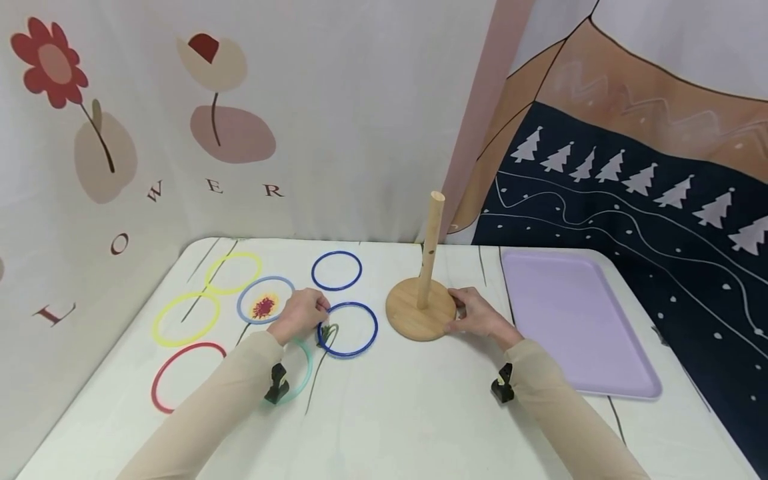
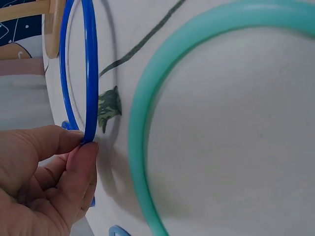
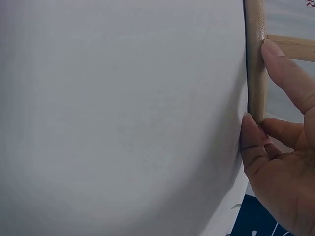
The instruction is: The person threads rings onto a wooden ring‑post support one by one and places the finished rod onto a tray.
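Backdrop: hanging fabric (image 1: 360, 120), printed with two flowers on the left and a row of eight white trees on the right.
Table, head view: a white cloth-covered table (image 1: 456, 420) bears seven rings, one ring stand and one tray.
Ring count: two yellow rings (image 1: 219, 312), one red ring (image 1: 154, 383), one light blue ring (image 1: 239, 307), one teal ring (image 1: 311, 367), one far dark blue ring (image 1: 337, 289), one near dark blue ring (image 1: 376, 327).
Ring stand: one round wooden base (image 1: 420, 323) with one upright peg (image 1: 431, 250), bare of rings, right of the dark blue pair.
Tray: one lilac tray (image 1: 576, 320), right of the stand.
Left hand: the left hand (image 1: 302, 313) is at the left edge of the near dark blue ring.
Right hand: the right hand (image 1: 479, 313) is at the base's right rim.
Left wrist view: thumb and fingertips pinch the near dark blue ring, which stands tilted; the teal ring lies beside it.
Right wrist view: thumb and fingers grip the base's edge.
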`<state>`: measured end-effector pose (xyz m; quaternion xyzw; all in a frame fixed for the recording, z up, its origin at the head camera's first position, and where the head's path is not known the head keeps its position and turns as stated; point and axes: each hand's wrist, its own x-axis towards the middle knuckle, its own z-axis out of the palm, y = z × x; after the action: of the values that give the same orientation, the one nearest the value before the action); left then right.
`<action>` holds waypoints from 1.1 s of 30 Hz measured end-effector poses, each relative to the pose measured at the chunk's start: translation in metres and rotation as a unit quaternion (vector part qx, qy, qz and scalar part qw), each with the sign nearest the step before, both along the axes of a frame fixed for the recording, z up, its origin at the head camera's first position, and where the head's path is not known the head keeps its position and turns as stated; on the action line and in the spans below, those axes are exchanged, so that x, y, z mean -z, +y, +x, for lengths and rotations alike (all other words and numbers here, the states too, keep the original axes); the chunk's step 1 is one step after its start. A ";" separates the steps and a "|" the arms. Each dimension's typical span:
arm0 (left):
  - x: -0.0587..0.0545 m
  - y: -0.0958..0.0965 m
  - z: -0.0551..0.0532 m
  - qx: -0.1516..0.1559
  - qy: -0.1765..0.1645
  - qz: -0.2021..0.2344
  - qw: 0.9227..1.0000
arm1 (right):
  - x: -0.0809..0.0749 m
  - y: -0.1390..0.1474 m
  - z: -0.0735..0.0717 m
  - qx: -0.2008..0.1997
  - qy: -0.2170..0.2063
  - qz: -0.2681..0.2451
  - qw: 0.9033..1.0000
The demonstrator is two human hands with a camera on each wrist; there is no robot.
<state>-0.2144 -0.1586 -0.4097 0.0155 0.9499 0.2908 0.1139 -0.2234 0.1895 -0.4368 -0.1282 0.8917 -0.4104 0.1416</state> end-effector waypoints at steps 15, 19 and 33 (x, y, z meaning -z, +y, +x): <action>-0.061 0.007 -0.012 -0.015 0.039 0.135 0.990 | -0.003 0.001 0.000 0.007 -0.003 0.003 1.000; -0.089 0.013 -0.015 -0.015 0.042 0.190 0.981 | -0.003 0.001 0.001 0.001 0.005 -0.004 1.000; -0.158 0.059 -0.022 0.011 0.090 0.298 0.950 | 0.001 0.001 0.003 -0.010 0.014 -0.007 1.000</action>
<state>-0.2364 -0.0995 -0.2513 0.0852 0.8261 0.5566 0.0217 -0.2204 0.1901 -0.4381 -0.1436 0.8896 -0.4131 0.1317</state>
